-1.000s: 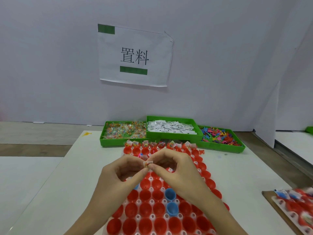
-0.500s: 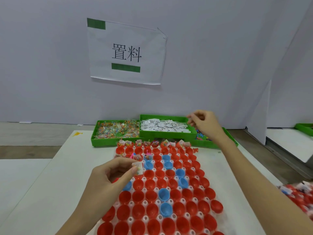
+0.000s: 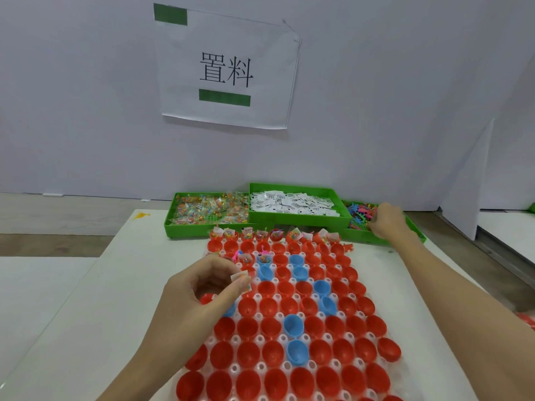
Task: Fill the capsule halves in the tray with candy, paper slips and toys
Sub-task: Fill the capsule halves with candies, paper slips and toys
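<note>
A clear tray [image 3: 259,339] of several red capsule halves [image 3: 249,354] and a few blue ones [image 3: 293,325] lies on the white table. The far row [image 3: 262,235] holds candy and slips. My left hand [image 3: 197,302] hovers over the tray's left side and pinches a small paper slip with a candy packet [image 3: 239,276] between thumb and forefinger. My right hand [image 3: 386,219] is stretched out, its fingers down among the coloured toys [image 3: 362,211] in the right green bin [image 3: 356,235]; its fingertips are hidden.
A green bin of candy packets [image 3: 208,211] and a raised green bin of paper slips [image 3: 292,202] stand behind the tray. A paper sign [image 3: 228,70] hangs on the wall. Red capsules [image 3: 527,319] show at the right edge.
My hands were together over the tray a second ago. My right hand has since gone out over the slip bin and down into the toy bin. My left hand still pinches the slip.
</note>
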`<state>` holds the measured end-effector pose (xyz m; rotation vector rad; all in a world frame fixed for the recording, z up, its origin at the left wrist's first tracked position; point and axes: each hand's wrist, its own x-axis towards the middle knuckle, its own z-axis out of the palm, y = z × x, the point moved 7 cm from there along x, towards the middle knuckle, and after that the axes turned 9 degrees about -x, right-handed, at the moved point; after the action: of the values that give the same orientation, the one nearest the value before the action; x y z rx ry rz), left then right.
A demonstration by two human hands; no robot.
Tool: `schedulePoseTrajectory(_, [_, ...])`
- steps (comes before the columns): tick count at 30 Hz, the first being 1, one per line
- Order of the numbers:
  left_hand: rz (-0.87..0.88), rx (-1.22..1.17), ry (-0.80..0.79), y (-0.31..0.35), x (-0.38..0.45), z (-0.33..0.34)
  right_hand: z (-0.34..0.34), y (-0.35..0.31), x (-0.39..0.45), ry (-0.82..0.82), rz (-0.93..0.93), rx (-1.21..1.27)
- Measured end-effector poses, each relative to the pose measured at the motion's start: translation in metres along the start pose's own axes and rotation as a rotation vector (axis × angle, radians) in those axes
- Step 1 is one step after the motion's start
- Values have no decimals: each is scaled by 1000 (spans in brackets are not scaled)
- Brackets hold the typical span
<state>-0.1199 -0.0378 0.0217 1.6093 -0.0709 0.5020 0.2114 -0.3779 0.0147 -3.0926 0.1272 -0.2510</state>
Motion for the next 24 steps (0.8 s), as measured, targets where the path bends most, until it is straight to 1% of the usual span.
schedulePoseTrajectory(3, [14, 6, -5, 1, -1, 1, -8, -2, -9, 84, 23, 119])
schedulePoseTrajectory(7, [24, 10, -4, 3, -1, 1, -38, -11, -43, 266, 2, 463])
schedulePoseTrajectory(9, [25, 2, -3, 5, -2, 2, -57, -25, -75, 283, -60, 628])
schedulePoseTrajectory(10, [26, -5, -2, 6, -3, 3, -66, -35, -93, 245, -112, 716])
schedulePoseTrajectory(12, [31, -12, -12, 8, -5, 4, -80, -62, -137, 100, -284, 840])
schedulePoseTrajectory(14, [37, -12, -31, 10, -6, 7, -89, -94, -187, -65, -496, 888])
schedulePoseTrajectory(16, [46, -7, -41, 13, -7, 9, -91, -119, -230, -177, -647, 891])
schedulePoseTrajectory(19, [66, 17, -51, 14, -7, 9, -90, -140, -266, -224, -750, 865])
schedulePoseTrajectory(24, [139, 94, -39, 19, -12, 11, -91, -138, -284, -230, -777, 872])
